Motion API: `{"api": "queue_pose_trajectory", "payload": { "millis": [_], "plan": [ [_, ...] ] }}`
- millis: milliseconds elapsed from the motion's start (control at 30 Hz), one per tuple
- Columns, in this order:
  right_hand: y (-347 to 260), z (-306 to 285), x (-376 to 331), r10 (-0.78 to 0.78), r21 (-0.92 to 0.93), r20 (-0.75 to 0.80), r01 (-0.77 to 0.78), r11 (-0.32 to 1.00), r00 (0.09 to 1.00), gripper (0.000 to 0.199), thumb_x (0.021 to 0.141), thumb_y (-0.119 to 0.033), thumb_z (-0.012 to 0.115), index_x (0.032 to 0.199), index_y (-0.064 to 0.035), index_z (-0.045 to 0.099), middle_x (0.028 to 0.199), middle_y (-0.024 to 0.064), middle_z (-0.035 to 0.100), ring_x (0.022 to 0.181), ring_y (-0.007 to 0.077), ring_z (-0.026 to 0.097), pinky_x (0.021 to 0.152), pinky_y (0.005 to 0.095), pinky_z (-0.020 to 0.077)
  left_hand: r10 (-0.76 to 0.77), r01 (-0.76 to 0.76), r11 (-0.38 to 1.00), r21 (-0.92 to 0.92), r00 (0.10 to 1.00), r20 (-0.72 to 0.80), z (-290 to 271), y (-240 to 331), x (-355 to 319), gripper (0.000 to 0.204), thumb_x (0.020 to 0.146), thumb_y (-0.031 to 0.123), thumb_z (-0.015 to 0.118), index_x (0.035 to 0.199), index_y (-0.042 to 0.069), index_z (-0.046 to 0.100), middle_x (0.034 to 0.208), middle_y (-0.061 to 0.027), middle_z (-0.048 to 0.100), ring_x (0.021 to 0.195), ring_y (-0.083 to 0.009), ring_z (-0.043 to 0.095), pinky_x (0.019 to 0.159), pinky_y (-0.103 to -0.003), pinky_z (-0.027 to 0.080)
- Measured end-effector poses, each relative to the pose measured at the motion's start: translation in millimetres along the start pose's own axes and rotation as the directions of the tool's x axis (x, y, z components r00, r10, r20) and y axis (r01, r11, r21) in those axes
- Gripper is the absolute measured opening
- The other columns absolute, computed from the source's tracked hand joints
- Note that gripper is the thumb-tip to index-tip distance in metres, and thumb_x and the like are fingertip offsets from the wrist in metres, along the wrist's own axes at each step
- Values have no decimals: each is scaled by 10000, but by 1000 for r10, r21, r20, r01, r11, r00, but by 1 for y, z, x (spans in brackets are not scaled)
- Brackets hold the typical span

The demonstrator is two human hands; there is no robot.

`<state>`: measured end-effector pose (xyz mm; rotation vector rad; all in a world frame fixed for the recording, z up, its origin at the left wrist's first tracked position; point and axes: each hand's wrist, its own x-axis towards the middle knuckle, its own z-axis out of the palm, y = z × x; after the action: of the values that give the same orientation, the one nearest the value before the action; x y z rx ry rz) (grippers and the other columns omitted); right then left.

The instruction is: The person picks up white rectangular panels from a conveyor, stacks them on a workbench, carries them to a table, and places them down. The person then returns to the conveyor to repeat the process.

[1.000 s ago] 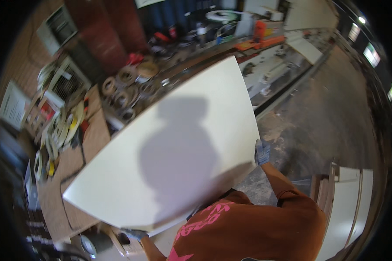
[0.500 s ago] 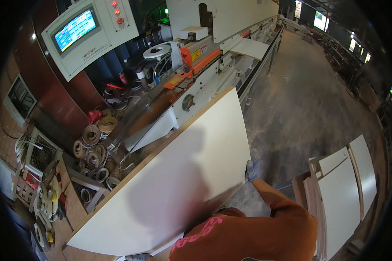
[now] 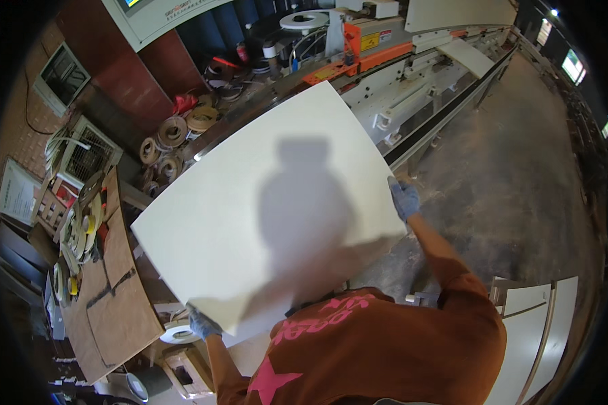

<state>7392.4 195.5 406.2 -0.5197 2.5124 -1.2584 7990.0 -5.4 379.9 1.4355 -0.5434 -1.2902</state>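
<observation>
A large white board (image 3: 216, 223) spans the space in front of me, my shadow falling across its face. My left hand (image 3: 203, 322), in a grey-blue glove, grips its near left edge at the lower corner. On the right edge my gloved right hand (image 3: 404, 198) is closed round the board, fingers partly hidden by it. The board's far edge lies over the near end of a long machine (image 3: 392, 101) with orange guards; whether it rests on the machine I cannot tell.
Rolls of edge banding (image 3: 172, 131) are piled left of the machine. A brown sheet-topped table (image 3: 121, 317) stands at my left. White panels (image 3: 530, 337) are stacked at the lower right. The machine's black rail (image 3: 446, 108) runs far right beside the concrete floor (image 3: 493, 175).
The board has gone from steeply tilted, its raw edge showing, to flatter with its white face up. Both hands have moved up in view with it, and my view has shifted.
</observation>
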Motion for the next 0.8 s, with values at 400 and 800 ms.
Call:
{"api": "queue_pose_trajectory", "payload": {
  "millis": [400, 800],
  "plan": [
    [-53, 18, 58, -193, -258, 65, 203, 945, 979, 461, 799, -434, 608, 1107, -91, 630, 979, 159, 653, 932, 331, 612, 834, 369, 461, -308, 273, 951, 148, 885, 350, 9, -4, 110, 284, 840, 292, 659, 1026, 84, 605, 1005, -35, 633, 928, -173, 579, 863, -342, 456],
    [-38, 101, -82, 389, 701, 171, -389, 597, 905, 624, 822, -159, 658, 1348, -4, 361, 1160, 80, 568, 949, 176, 573, 808, 277, 473, -414, 308, 895, 322, 843, 344, 87, -55, 127, 452, 893, 432, 543, 1164, 70, 527, 1117, -111, 565, 993, -241, 519, 858, -387, 435]
  ]
}}
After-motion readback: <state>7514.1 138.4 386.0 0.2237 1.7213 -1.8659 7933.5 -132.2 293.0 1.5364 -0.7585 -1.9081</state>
